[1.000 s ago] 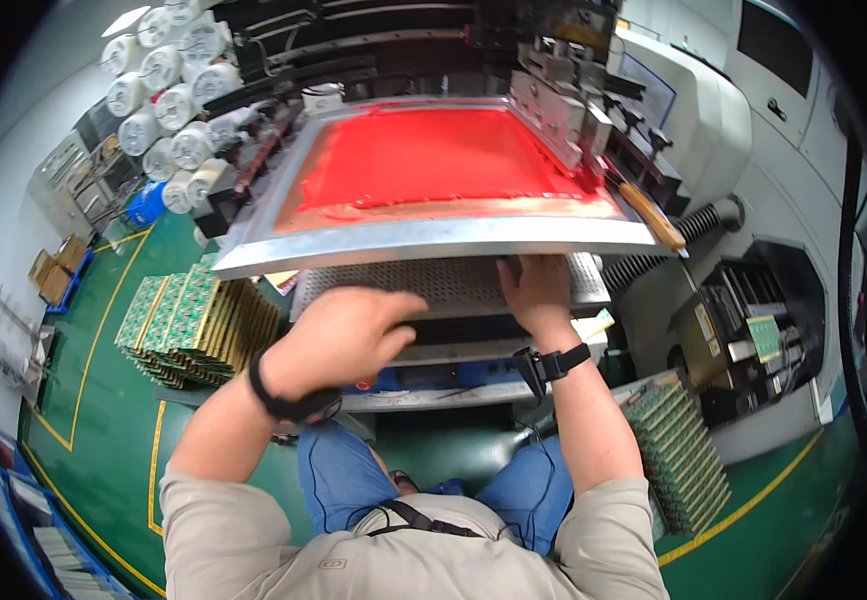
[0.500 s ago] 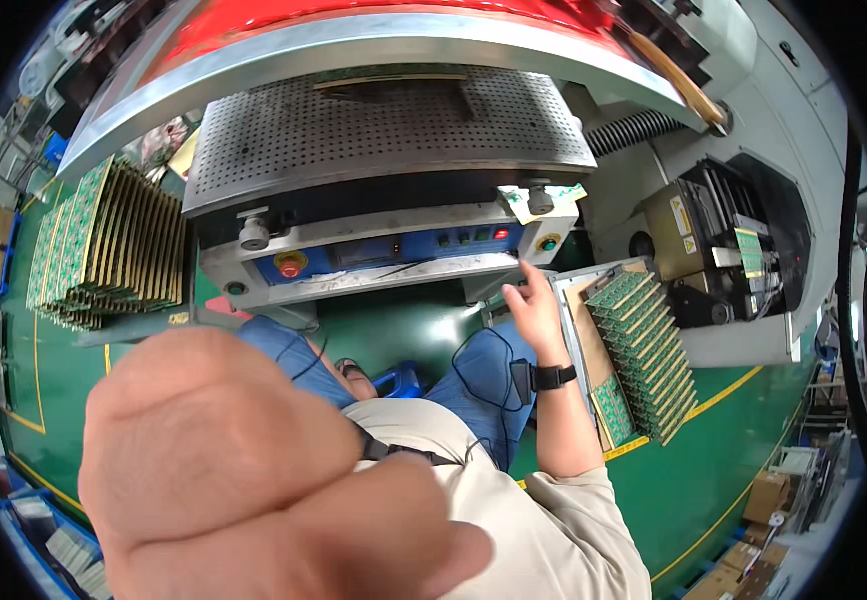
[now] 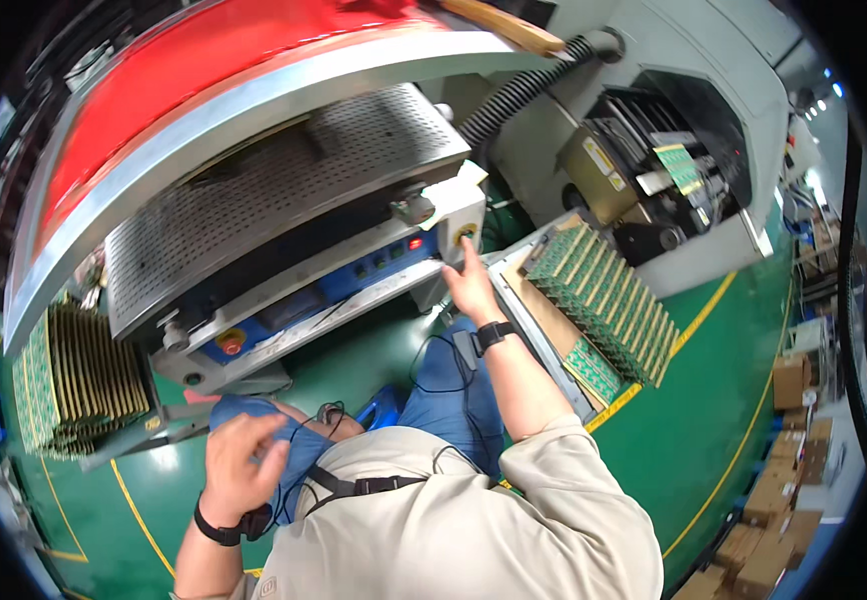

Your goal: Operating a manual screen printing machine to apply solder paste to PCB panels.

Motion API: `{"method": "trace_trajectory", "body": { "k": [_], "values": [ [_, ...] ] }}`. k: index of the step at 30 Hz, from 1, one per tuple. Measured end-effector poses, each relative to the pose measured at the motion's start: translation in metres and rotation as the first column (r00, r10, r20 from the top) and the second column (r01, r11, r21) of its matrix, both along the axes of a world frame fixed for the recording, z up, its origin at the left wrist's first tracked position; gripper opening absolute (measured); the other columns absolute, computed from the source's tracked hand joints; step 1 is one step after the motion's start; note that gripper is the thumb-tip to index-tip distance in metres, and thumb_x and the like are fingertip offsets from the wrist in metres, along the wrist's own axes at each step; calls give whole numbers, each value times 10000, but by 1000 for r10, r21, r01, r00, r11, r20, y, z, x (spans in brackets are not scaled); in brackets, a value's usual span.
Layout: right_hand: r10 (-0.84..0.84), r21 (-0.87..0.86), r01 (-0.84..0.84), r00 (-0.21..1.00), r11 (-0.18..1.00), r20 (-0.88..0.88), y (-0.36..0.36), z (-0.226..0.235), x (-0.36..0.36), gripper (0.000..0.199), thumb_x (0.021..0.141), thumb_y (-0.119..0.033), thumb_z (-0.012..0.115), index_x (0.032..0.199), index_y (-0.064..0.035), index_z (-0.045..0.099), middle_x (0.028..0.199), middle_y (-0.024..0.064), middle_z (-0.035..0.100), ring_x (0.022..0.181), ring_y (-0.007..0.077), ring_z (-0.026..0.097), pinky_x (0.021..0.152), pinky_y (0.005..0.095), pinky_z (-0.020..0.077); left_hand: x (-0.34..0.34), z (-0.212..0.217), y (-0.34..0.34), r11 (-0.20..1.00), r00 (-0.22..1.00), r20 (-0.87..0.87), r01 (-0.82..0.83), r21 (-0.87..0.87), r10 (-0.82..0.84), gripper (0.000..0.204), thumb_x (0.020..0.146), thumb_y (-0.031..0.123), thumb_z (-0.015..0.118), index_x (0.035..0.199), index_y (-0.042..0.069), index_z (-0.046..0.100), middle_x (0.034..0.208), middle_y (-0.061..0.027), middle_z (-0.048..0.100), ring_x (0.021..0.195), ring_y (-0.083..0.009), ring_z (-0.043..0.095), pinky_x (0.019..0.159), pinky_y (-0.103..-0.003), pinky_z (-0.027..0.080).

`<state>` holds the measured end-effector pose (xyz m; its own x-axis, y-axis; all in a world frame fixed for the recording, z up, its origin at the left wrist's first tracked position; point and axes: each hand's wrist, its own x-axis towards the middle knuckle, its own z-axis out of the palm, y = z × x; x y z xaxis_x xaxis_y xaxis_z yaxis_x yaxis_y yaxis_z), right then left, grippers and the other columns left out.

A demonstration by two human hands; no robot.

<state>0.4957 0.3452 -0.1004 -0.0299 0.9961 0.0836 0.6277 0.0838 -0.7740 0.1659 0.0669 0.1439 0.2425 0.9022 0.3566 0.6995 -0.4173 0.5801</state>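
Observation:
My right hand [image 3: 472,288] reaches to the right front corner of a screen-printing machine [image 3: 284,325]. Its index finger is stretched out at the round green button [image 3: 468,234], seemingly touching it; nothing is held. Beside my left thigh, my left hand [image 3: 242,462] hovers with fingers loosely bent and the thumb apart, no object visible in it. Above the perforated metal bed [image 3: 394,130] sits a metal-framed screen with a red surface [image 3: 214,85]. Part of a circuit board on the bed is hidden under the frame.
Racked green circuit boards [image 3: 84,375] stand at the left. More boards [image 3: 609,295] fill a tray [image 3: 544,340] right of my right forearm. A red stop button [image 3: 232,345] is on the machine's left front. Farther right, another machine [image 3: 619,180] holds a board. Cardboard boxes [image 3: 759,545] line the lower right.
The view has turned, shifting the machine left and tilting it. My left hand has dropped from close to the camera to beside my thigh. My right index finger has moved up to the green button.

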Motion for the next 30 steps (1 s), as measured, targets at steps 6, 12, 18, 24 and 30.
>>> {"method": "trace_trajectory", "body": {
  "k": [6, 12, 18, 24, 30],
  "values": [
    [24, -91, -24, 1000, 996, 7, 3, 23, -5, 733, 887, -191, 660, 1514, -30, 317, 1333, 238, 577, 1022, 296, 633, 936, 360, 490, -84, -186, -40, 704, 874, -110, -450, -550, 473, 141, 805, 147, 732, 769, 31, 661, 684, -121, 595, 601, -319, 573, 581, -413, 450],
    [20, -2, -20, 997, 1000, -78, 7, 31, -8, 583, 927, -174, 610, 1455, -24, 411, 1199, 167, 649, 852, 230, 651, 814, 337, 524, -74, -225, -36, 757, 767, -382, -616, -217, 515, 330, 816, 244, 724, 615, 54, 545, 687, -132, 594, 643, -369, 591, 574, -474, 451],
    [-226, -423, -187, 624, 886, -748, 13, 75, -36, 353, 975, -197, 582, 1287, -38, 539, 1094, 119, 654, 861, 220, 632, 777, 352, 522, -80, -227, -39, 761, 743, -413, -629, -159, 527, 328, 798, 256, 722, 603, 69, 535, 677, -121, 578, 647, -373, 600, 562, -490, 463],
    [-407, -467, -364, 232, 806, -884, 24, 72, -46, 203, 991, -229, 580, 1119, -71, 578, 1046, 97, 650, 904, 240, 616, 815, 392, 517, -75, -222, -40, 745, 726, -425, -648, -159, 541, 313, 785, 238, 722, 601, 67, 536, 701, -120, 591, 653, -375, 605, 570, -492, 478],
    [-418, -455, -382, 179, 805, -891, 26, 68, -54, 159, 990, -217, 575, 1083, -88, 581, 1039, 94, 655, 905, 238, 617, 835, 393, 515, -75, -217, -37, 740, 732, -400, -651, -169, 552, 305, 787, 240, 718, 604, 67, 545, 709, -120, 599, 660, -372, 611, 575, -492, 483]
  ]
}}
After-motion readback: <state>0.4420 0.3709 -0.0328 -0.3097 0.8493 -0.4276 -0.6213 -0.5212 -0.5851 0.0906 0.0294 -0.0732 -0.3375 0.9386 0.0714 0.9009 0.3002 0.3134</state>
